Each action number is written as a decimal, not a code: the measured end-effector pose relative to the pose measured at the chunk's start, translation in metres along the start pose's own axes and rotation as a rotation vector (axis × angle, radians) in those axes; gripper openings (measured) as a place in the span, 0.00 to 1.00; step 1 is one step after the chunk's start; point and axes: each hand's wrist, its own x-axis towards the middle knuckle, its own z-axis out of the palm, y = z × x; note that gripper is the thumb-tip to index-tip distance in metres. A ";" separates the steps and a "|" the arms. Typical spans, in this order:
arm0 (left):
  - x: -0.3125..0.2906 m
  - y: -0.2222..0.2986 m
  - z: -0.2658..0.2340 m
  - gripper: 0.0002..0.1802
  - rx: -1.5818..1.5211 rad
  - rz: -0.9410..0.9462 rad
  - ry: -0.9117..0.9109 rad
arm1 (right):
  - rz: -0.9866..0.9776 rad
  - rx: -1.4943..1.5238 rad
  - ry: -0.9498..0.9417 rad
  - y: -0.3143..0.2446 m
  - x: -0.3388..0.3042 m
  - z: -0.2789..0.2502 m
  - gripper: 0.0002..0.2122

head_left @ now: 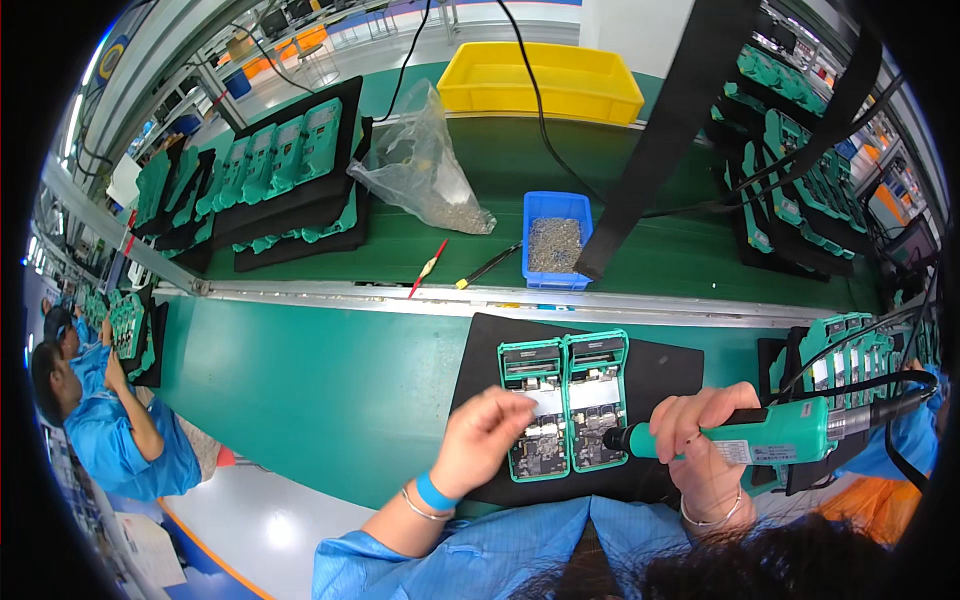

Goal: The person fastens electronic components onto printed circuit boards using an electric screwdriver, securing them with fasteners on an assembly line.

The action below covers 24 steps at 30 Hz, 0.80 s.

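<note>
Two green-framed housings with dark circuit boards, a left housing (545, 455) and a right housing (598, 425), lie side by side on a black foam mat (660, 370). My right hand (700, 450) wraps round a green electric screwdriver (785, 432), held almost level. Its dark tip is at the lower right part of the right housing; whether it touches a screw cannot be seen. Over the left edge of the left housing hovers my left hand (478, 435), thumb and fingers pinched together. Anything between those fingertips is too small to make out.
Beyond a metal rail, a blue bin (557, 282) holds small screws, beside tweezers (490, 266), a red tool (428, 268) and a clear bag (425, 170). A yellow tray (540, 105) stands behind. Stacked green housings (285, 150) flank both sides. Black cables hang overhead. Co-workers sit at left.
</note>
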 end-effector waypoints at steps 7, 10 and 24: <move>-0.022 -0.007 0.022 0.09 0.408 0.365 -0.099 | 0.088 0.072 -0.098 -0.008 -0.005 0.009 0.10; -0.022 -0.005 0.026 0.04 0.429 0.329 -0.171 | 0.102 0.074 -0.143 -0.013 -0.007 0.011 0.10; -0.026 0.000 0.034 0.09 0.637 0.461 -0.184 | 0.102 0.087 -0.184 -0.018 -0.019 0.011 0.10</move>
